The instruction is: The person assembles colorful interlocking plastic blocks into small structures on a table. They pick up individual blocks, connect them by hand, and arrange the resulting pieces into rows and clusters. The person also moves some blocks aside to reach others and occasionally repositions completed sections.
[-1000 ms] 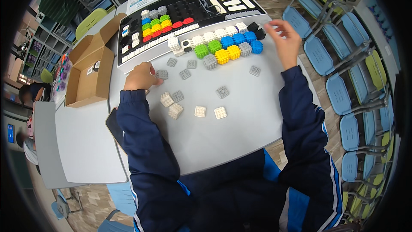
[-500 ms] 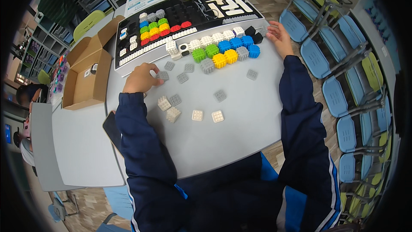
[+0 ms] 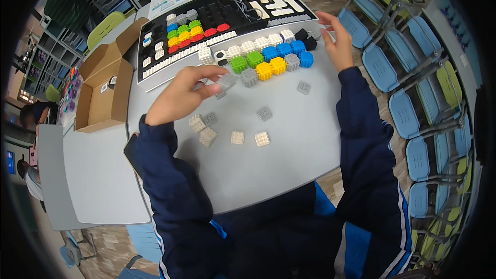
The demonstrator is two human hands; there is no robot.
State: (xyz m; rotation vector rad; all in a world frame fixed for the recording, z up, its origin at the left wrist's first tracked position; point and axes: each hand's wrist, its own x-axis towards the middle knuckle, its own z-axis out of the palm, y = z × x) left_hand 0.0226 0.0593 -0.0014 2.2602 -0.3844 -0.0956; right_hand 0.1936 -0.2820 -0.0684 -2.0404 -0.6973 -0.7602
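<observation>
My left hand [image 3: 183,90] pinches a grey square studded plate [image 3: 227,79] between thumb and fingers, held just left of a grey cube block [image 3: 249,77]. Another grey plate lies partly hidden below it. At the right end of the block row, my right hand [image 3: 338,44] is by the tray corner with thumb and fingers apart, close to the black blocks [image 3: 310,43]. White, blue [image 3: 284,49], green [image 3: 247,62], yellow [image 3: 271,69] and grey blocks stand together along the tray's near side. Nearer me lie cream plates [image 3: 262,138], two light wedge-like pieces [image 3: 207,136] and loose grey plates [image 3: 264,113].
Behind the blocks is a black-lined tray [image 3: 212,15] with coloured blocks and white parts. An open cardboard box [image 3: 106,93] sits to the left, with a dark phone [image 3: 133,155] near my left sleeve. Blue chairs [image 3: 380,67] are stacked along the right.
My left hand has moved right and picked up a grey plate from the left side of the table. My right hand has shifted only slightly beside the tray corner.
</observation>
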